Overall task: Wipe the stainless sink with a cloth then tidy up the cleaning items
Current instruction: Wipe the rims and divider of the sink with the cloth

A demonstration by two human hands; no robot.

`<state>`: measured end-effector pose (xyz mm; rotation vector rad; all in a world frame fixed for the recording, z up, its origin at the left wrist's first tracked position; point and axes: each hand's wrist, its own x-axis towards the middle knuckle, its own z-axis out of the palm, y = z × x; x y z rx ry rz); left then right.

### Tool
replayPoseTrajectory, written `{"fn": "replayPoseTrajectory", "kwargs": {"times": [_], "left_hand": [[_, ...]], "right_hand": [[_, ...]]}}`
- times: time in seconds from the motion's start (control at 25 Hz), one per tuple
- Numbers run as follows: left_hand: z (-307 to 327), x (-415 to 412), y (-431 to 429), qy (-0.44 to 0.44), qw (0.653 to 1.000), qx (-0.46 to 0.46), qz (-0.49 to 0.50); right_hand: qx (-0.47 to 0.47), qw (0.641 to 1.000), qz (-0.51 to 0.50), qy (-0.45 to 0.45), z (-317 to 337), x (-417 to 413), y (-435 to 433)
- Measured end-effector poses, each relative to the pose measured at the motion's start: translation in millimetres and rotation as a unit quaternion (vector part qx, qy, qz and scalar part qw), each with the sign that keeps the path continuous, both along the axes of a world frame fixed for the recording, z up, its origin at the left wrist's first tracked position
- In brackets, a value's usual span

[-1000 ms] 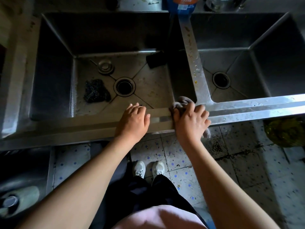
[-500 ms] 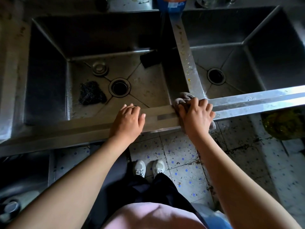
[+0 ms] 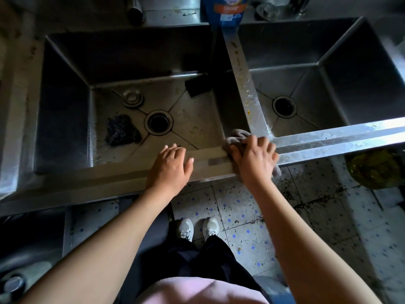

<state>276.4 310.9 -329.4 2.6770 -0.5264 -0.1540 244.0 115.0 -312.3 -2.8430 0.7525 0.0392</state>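
The cloth (image 3: 235, 137) sits on the sink (image 3: 328, 137) front rim, in the middle of the frame. It has slid a little left. The right hand (image 3: 255, 160) curls over it, gripping it and hiding most of it. The left hand (image 3: 169, 165) stays flat on the rim, thumb out. The left bowl (image 3: 63, 106) holds one dark scrubber (image 3: 121, 130), one black sponge (image 3: 197, 84) and one round plug (image 3: 132, 98). One blue bottle (image 3: 225, 9) stands at the top middle. There are two bowls and two drain holes (image 3: 158, 122).

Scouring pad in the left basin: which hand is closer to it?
Left. The left hand rests on the front rim just right of the scouring pad; the right hand grips the cloth farther right, where the divider meets the rim.
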Motion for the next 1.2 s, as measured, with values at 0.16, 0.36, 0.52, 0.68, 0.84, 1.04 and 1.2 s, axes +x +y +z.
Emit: {"fn": "replayPoseTrajectory", "kwargs": {"times": [0.16, 0.36, 0.52, 0.68, 0.84, 1.04, 1.2], "left_hand": [[1, 1, -2, -0.003, 1.000, -0.002, 0.002], [-5, 3, 0, 0.008, 0.999, 0.029, -0.016], [-7, 4, 2, 0.035, 0.997, 0.071, -0.020], [2, 3, -15, 0.064, 0.993, 0.091, 0.024], [10, 7, -71, 0.073, 0.994, 0.082, 0.005], [7, 28, -135, 0.114, 0.989, 0.083, 0.032], [2, 29, -144, 0.139, 0.985, 0.081, 0.067]], "right_hand": [[0.020, 0.999, -0.024, 0.009, 4, -9, -18], [0.029, 0.995, 0.099, 0.005, -1, -6, 31], [0.043, 0.995, 0.089, -0.009, 1, 6, 20], [0.120, 0.990, 0.026, -0.064, 7, 13, -19], [0.114, 0.989, 0.046, -0.076, 17, 30, -69], [0.065, 0.982, 0.170, -0.038, 13, 56, -99], [0.060, 0.972, 0.226, -0.009, -3, 52, -104]]}}
